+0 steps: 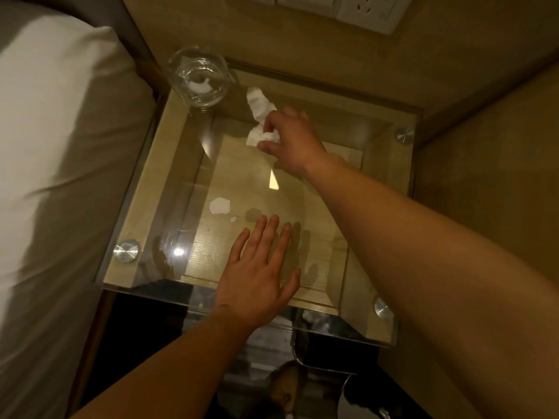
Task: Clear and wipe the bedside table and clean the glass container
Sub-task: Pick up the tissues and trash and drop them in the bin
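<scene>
Head view, looking down on a bedside table. At far left, the bed (60,146) with pale linen lies alongside the table (242,182), whose top is a clear glass sheet over a light wood frame. Round metal studs fix the sheet at its corners; the near-left stud (127,251) is the brightest.

The glass container (198,78) stands upright on the far-left corner of the table, close to the bed. It is round, clear and thick-walled, with an open mouth, and its rim catches the light. A small white scrap (199,85) sits inside at its bottom; what the scrap is cannot be told.

Nearer the middle, a flat white patch (220,205) lies on the glass sheet with a small droplet (232,219) just beside it.

The left hand (257,276) is spread flat at the near edge of the table, fingers straight and slightly apart, grasping nothing. Its fingertips point toward the white patch. Whether the palm touches the glass cannot be told.

Further back, a crumpled white tissue (258,108) stretches from near the container toward the table's middle. The right hand (292,140) pinches the tissue's near end between curled fingers and thumb; the far end trails loose.

At upper right, white wall sockets (363,10) are set in the panel behind the table.
</scene>
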